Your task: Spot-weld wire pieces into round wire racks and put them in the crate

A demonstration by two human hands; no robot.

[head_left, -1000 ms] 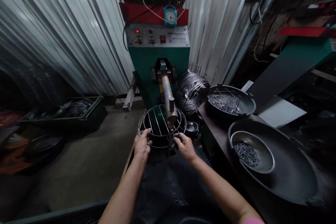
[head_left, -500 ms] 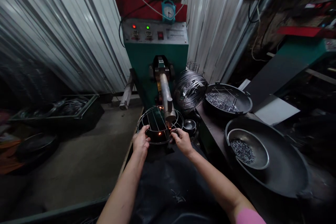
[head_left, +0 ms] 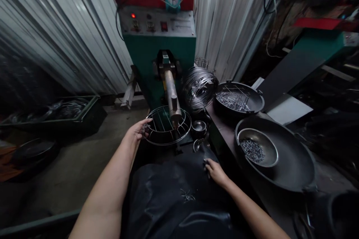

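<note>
My left hand (head_left: 137, 130) is closed on the left rim of a round wire rack (head_left: 167, 143), which has two rings joined by straight wires. The rack sits under the cylindrical upper arm (head_left: 171, 95) of a green spot welder (head_left: 159, 43), the arm's tip hanging over its right part. Away from the rack, my right hand (head_left: 215, 171) hovers over the right side of a black apron (head_left: 159, 179) with its fingers curled together. Whatever is in those fingers, if anything, is too small to make out. Several short wire pieces (head_left: 187, 195) lie on the apron.
Right of the welder stand a wire coil (head_left: 199, 87) and small metal bowls (head_left: 198, 127). Farther right, a black pan (head_left: 259, 99) holds wire pieces, and a larger pan (head_left: 297, 164) holds a steel bowl (head_left: 273, 157) of short pieces. A green bin (head_left: 86, 114) is at left.
The sparks at the rack are gone and the green lamp is off. My right hand has left the rack, moving down and right. My left hand has shifted to the rack's left rim.
</note>
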